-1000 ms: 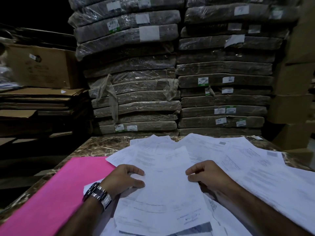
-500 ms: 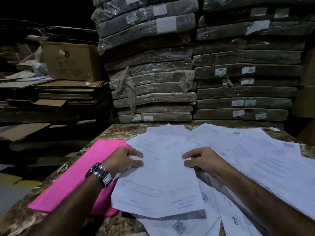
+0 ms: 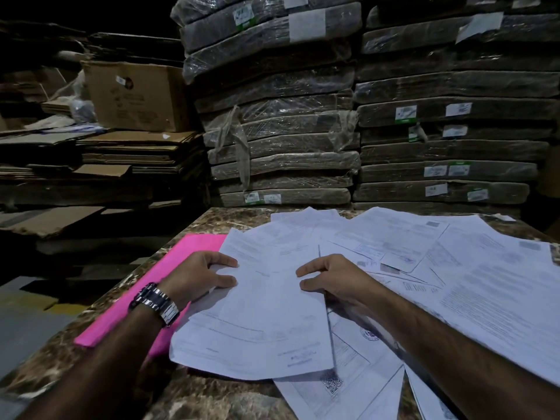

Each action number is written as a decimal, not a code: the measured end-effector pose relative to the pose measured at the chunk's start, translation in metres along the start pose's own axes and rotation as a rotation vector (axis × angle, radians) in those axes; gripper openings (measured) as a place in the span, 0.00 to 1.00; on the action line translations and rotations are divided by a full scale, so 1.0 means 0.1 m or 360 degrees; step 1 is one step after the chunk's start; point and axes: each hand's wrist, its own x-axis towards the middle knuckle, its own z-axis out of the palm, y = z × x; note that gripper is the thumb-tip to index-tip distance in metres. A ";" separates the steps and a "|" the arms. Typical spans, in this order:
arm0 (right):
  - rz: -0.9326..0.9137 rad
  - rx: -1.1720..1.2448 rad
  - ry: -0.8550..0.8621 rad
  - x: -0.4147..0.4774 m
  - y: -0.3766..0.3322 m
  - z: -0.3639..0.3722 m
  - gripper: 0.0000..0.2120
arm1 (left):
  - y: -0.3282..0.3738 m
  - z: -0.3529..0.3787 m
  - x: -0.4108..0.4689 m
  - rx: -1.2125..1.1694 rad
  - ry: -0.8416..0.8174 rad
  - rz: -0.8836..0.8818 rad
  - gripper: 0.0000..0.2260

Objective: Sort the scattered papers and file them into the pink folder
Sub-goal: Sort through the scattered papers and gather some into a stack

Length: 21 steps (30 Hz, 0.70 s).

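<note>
On the marble-patterned tabletop [image 3: 212, 395], I had my left hand [image 3: 197, 277] and right hand [image 3: 331, 280] each pinching a side edge of the top printed sheet [image 3: 266, 322], which overlapped the pink folder [image 3: 181, 256].

1 pink fldr [image 3: 197, 242], 2 hands [image 3: 198, 278] [image 3: 335, 281]

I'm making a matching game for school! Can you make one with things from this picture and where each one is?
Things:
1 pink folder
2 wristwatch
3 cardboard box
4 top sheet

Places:
A on flattened cardboard, back left
B held by left hand and right hand
C on the left wrist
D on the table, partly under papers

Pairs: 1-D, 2-C, 3-A, 4-B
</note>
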 end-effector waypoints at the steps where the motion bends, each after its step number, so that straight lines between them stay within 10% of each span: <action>1: -0.0016 -0.0031 -0.0007 0.01 -0.02 0.03 0.11 | 0.01 -0.03 -0.01 0.0007 0.0020 0.0000 0.13; 21: -0.0209 -0.0930 0.0479 0.05 0.09 -0.05 0.20 | 0.09 0.01 0.05 0.1475 0.0031 0.0051 0.27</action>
